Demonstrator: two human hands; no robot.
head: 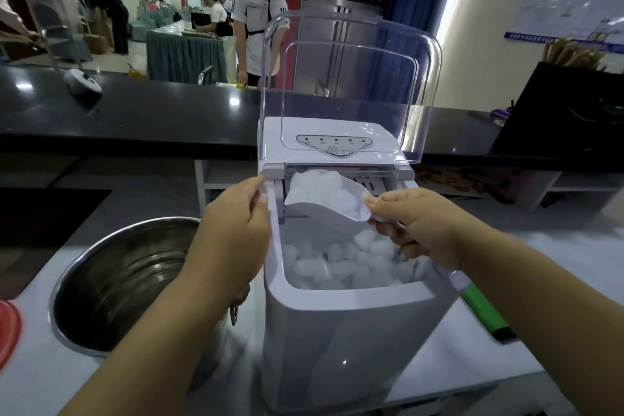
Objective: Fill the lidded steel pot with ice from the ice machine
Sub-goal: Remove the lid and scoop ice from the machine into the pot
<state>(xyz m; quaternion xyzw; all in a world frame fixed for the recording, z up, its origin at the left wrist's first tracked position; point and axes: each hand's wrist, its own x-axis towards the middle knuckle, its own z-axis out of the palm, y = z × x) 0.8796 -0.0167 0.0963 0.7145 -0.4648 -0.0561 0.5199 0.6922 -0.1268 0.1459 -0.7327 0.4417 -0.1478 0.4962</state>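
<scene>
The right hand (415, 226) pinches the short handle of the white plastic scoop (329, 206), thumb on top and fingers curled beneath. The scoop is heaped with ice and is held above the ice machine (337, 331) bin, just under the machine's control panel. The left hand (236, 223) rests on the left rim of the ice machine with its fingers curled over the edge; it appears to steady the housing rather than carry anything.

Handling, judged from this view: the scoop is rigid, light plastic, and the load sits at the far end from the handle, so the bowl will tend to dip forward. Keep the handle pinch firm and the bowl level. The ice cubes (354, 267) in the bin are smooth, wet-looking and loosely piled. Expect them to slide and roll off an overfilled scoop.

The steel pot (111, 280) stands uncovered on the white surface (489, 365) just to the left of the ice machine, close beside its housing. Its interior shows bare metal with no ice visible. The pot is stiff, and a side handle shows near the machine wall, which is the natural point of hold if the pot must be moved. No lid can be identified with certainty.

The clear lid (351, 84) of the ice machine stands raised at the rear. A green object (483, 311) lies on the surface to the right of the machine.
</scene>
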